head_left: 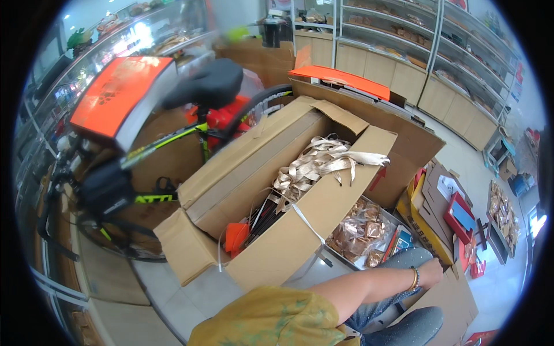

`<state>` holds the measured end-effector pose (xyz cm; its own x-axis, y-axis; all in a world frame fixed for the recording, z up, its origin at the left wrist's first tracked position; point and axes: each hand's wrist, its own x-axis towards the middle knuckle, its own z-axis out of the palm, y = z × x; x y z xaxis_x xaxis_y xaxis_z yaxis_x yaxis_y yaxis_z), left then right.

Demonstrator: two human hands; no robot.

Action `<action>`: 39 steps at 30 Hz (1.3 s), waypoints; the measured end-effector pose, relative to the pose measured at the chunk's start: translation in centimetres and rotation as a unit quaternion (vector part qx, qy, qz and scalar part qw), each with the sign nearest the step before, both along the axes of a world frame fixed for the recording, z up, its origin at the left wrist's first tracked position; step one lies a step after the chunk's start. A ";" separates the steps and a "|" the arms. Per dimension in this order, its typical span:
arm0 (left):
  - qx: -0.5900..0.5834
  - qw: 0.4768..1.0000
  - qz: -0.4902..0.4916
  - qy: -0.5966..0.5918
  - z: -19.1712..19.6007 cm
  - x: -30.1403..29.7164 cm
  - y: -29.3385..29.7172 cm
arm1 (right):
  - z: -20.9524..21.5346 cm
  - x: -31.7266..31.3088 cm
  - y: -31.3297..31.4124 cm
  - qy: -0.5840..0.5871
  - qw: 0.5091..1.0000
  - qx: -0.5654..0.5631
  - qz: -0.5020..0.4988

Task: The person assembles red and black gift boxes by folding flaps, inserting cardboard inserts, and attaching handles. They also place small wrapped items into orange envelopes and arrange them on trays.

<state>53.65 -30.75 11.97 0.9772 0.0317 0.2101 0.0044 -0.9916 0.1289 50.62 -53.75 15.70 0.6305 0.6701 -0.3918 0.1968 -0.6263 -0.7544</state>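
My left arm, in a yellow-green patterned sleeve, reaches across my jeans-clad knee (411,258) toward the right. At its end my left hand (430,273) is curled closed beside the knee, over cardboard on the floor. Its finger side is hidden, so I cannot make out whether anything is in it. A beaded bracelet (414,279) circles the wrist. My right hand is out of view. Ahead stands a long open cardboard box (283,248). Gold ribbons (311,164) lie heaped in it, some draped over its right edge, with thin dark rods (262,219) and an orange piece (235,237) beneath.
Left of the box stands a bicycle (167,138) with an orange-and-white carton (124,98) over its front. To the right are a tray of bagged copper-coloured pieces (360,230), a yellow-sided carton (424,225) and a red box (461,218). Shelving units (392,29) line the back.
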 end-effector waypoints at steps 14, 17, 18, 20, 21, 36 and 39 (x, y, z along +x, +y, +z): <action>-0.222 0.872 -0.159 0.406 25.4 -10.9 9.1 | -0.6 -0.6 -7.5 0.038 0.996 -0.053 -0.067; -0.042 0.941 -0.076 0.327 29.9 -24.3 10.8 | -1.5 0.0 -8.7 0.054 0.995 -0.050 -0.065; 0.012 0.971 -0.071 0.228 30.8 -30.5 11.6 | -1.5 0.2 -8.7 0.054 0.995 -0.050 -0.062; -0.014 0.982 0.085 0.168 28.2 -39.7 13.0 | -1.7 0.7 -8.7 0.056 0.996 -0.048 -0.047; -0.016 0.962 0.176 0.209 27.7 -43.9 13.5 | -1.8 1.1 -8.2 0.055 0.997 -0.040 -0.029; 0.012 0.735 0.453 0.504 4.1 -58.2 16.3 | 4.5 -3.5 -3.7 -0.245 0.952 0.175 -0.043; 0.015 0.708 0.452 0.542 12.2 -54.9 15.4 | 5.1 -4.6 -3.8 -0.167 0.971 0.144 -0.098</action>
